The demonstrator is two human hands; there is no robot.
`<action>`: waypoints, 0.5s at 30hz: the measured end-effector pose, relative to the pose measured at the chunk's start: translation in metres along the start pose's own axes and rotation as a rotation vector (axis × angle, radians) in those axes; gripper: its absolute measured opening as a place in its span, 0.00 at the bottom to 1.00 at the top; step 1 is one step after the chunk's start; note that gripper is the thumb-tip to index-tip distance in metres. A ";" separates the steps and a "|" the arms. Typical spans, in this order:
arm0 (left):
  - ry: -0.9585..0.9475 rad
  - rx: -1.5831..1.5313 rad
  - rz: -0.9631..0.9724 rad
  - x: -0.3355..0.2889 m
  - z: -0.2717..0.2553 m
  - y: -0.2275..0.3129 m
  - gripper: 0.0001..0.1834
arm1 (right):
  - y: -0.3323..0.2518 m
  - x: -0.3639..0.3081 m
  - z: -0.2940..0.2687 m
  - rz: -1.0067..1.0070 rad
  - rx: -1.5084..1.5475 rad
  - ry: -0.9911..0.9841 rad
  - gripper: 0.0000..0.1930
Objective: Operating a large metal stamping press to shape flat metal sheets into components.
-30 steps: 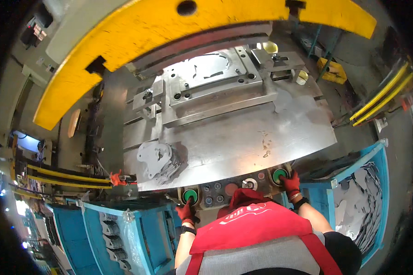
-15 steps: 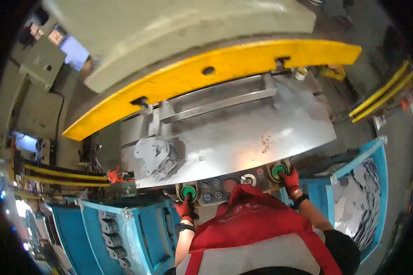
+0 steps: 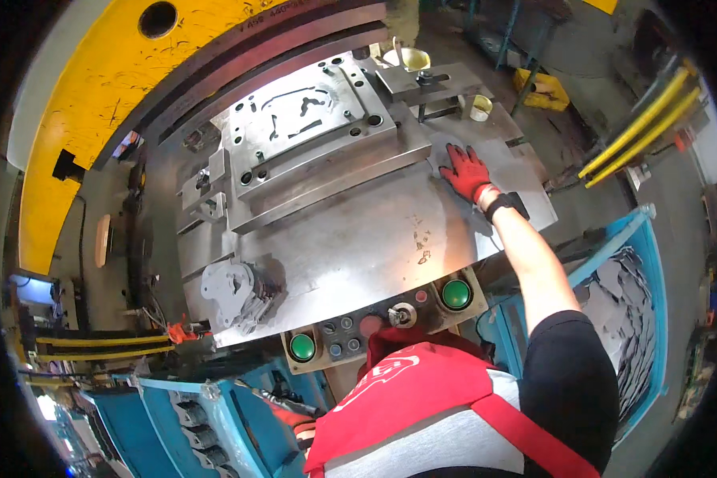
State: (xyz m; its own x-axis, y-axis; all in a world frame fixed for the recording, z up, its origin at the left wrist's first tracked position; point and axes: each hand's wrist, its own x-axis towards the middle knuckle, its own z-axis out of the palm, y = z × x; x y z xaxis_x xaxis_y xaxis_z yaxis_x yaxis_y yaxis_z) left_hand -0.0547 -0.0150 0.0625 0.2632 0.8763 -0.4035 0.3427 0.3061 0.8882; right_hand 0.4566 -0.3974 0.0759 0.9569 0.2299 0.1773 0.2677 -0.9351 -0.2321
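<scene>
My right hand, in a red glove, lies with fingers spread on the steel press bed, right of the die. My left hand, also red-gloved, is low at the left, beside my apron. Its fingers seem closed around a slim, dark and metallic tool whose kind I cannot make out; part of the hand is hidden. A stack of grey flat metal plates sits at the bed's front left corner. Cut-out openings show on the die's bright top plate.
Along the bed's front edge runs a control panel with a left green button and a right green button. Blue bins of metal parts stand left and right. The yellow press ram hangs above. Small pots stand behind the right hand.
Both hands have left the green buttons: the right moved forward onto the bed, the left back and down. The yellow ram stands higher in view, and the die beneath now shows.
</scene>
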 end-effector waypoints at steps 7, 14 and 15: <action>-0.024 -0.151 0.384 -0.059 0.025 0.079 0.32 | -0.009 -0.076 0.002 -0.089 -0.133 0.119 0.30; -0.540 -0.370 0.332 -0.093 0.115 0.164 0.27 | 0.011 -0.172 -0.031 0.248 0.030 0.142 0.32; -0.473 -0.163 0.434 -0.088 0.119 0.164 0.26 | 0.009 -0.175 -0.032 0.315 0.037 0.229 0.35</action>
State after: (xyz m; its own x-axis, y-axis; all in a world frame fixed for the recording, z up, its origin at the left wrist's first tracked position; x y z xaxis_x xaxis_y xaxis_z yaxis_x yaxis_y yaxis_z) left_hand 0.0855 -0.0859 0.2177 0.7273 0.6859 -0.0217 -0.0146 0.0470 0.9988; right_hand 0.2883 -0.4545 0.0730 0.9441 -0.1374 0.2997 -0.0278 -0.9389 -0.3431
